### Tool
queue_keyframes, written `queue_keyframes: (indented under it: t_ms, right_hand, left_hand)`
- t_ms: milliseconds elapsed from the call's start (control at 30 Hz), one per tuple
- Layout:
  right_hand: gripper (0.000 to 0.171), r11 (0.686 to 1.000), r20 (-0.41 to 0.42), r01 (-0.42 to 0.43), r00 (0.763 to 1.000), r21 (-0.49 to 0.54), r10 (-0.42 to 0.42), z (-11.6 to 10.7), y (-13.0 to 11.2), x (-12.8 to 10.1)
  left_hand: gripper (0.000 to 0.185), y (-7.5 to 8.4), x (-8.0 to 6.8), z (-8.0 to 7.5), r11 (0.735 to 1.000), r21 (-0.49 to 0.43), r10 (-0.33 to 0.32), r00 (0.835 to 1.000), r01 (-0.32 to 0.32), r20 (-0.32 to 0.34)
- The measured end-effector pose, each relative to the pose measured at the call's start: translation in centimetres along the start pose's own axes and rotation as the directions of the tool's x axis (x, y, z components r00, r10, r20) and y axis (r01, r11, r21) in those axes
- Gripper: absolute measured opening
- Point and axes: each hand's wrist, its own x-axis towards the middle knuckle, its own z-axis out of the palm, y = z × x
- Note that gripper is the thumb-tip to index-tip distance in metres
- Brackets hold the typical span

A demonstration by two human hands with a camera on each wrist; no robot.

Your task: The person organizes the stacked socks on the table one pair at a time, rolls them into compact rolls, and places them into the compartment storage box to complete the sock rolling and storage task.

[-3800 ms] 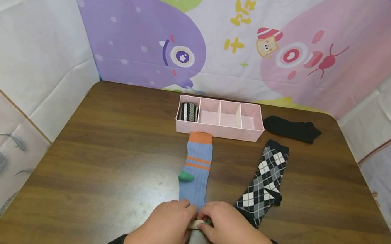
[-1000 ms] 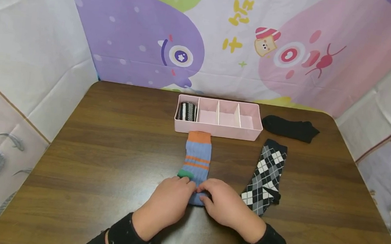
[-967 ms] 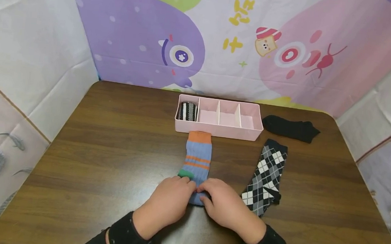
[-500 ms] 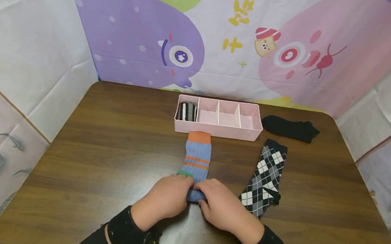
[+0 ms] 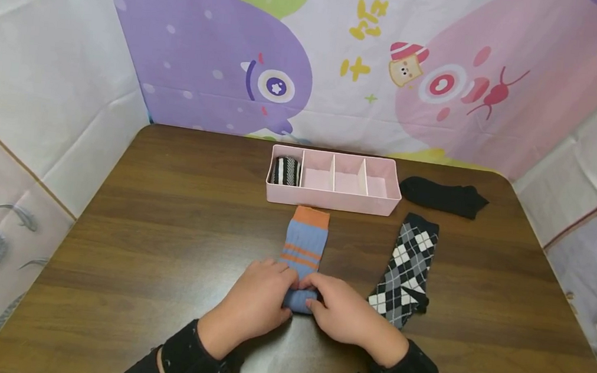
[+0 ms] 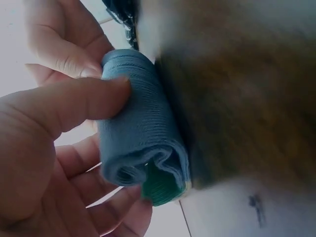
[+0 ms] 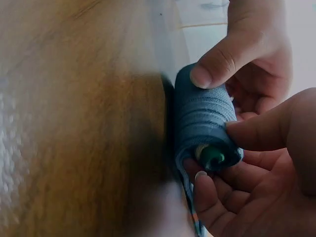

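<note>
A blue sock [image 5: 307, 237] with an orange cuff and orange stripes lies lengthwise on the table, its near end wound into a roll [image 5: 300, 301]. My left hand [image 5: 256, 295] grips the roll's left end, thumb on the near side and fingers beyond it. At the right end my right hand [image 5: 343, 312] pinches the same roll between thumb and fingers. In the left wrist view, the end of the rolled sock [image 6: 138, 113] shows blue layers and a green patch. Green also shows inside the coiled sock [image 7: 203, 111] in the right wrist view.
Behind the sock stands a pink divided box [image 5: 332, 200]; its leftmost compartment holds a rolled black-and-white striped sock [image 5: 287, 170]. To the right lie an argyle sock [image 5: 406, 267] and a black sock [image 5: 444, 197]. The wooden table [image 5: 167, 228] ends at a printed cloth backdrop [image 5: 348, 108].
Both hands have rolled the sock from its near end toward the cuff. The green heel has gone from the head view. The cuff has shifted right and slightly away from the box.
</note>
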Motion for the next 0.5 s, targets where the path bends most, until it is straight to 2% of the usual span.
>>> queue_keyframes:
  t_ms: [133,300,400,500]
  right_hand:
    - [0.019,1.000,-0.053,0.010,0.999,-0.004,-0.010,0.02,0.15,-0.19]
    - [0.023,0.982,-0.152,0.075,0.983,-0.174,-0.102,0.06,-0.12,-0.31]
    - [0.031,0.953,-0.167,0.103,0.974,-0.284,-0.155,0.04,-0.28,-0.13]
    - [0.034,0.937,-0.162,0.108,0.972,-0.333,-0.169,0.04,-0.30,0.04]
  left_hand:
    - [0.020,0.08,0.14,-0.01,1.000,0.028,0.006,1.000,-0.006,-0.005]
    - [0.016,-0.19,0.41,-0.06,1.000,0.025,0.006,1.000,-0.005,-0.013]
    - [0.016,-0.53,0.69,-0.07,1.000,-0.014,-0.005,1.000,0.005,-0.006]
    - [0.016,-0.81,1.03,-0.12,0.997,-0.077,-0.030,1.000,0.031,0.008]
